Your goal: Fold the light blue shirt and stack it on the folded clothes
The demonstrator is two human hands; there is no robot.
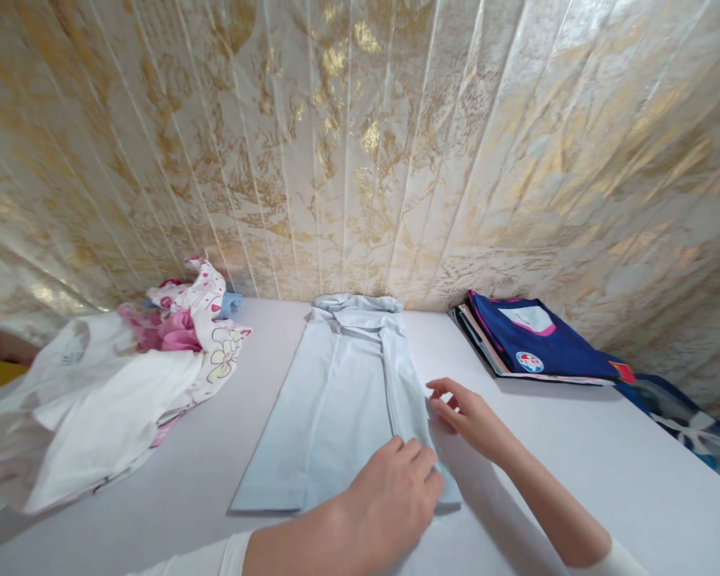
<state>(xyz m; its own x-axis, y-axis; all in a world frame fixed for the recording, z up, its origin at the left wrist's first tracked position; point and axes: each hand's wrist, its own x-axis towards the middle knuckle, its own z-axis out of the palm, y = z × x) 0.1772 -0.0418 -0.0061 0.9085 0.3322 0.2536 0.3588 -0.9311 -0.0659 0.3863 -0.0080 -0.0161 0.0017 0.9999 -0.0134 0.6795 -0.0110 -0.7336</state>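
A light blue shirt (348,400) lies flat in front of me, its sides turned inward into a long panel and its bunched collar end towards the wall. My left hand (399,488) rests on the lower right part of the shirt, fingers curled and closed on the cloth; its fingertips are partly hidden. Beside the right edge of the shirt is my right hand (468,412), with bent fingers and the thumb a little apart. Its fingertips come close to the cloth, and I cannot tell whether they touch it.
A loose heap of white and pink clothes (120,392) covers the left of the white table (552,456). At the back right sits a folded stack with a navy garment (540,336) on top. A blue see-through bag (690,424) lies beyond it. A gold-patterned curtain (360,144) hangs behind.
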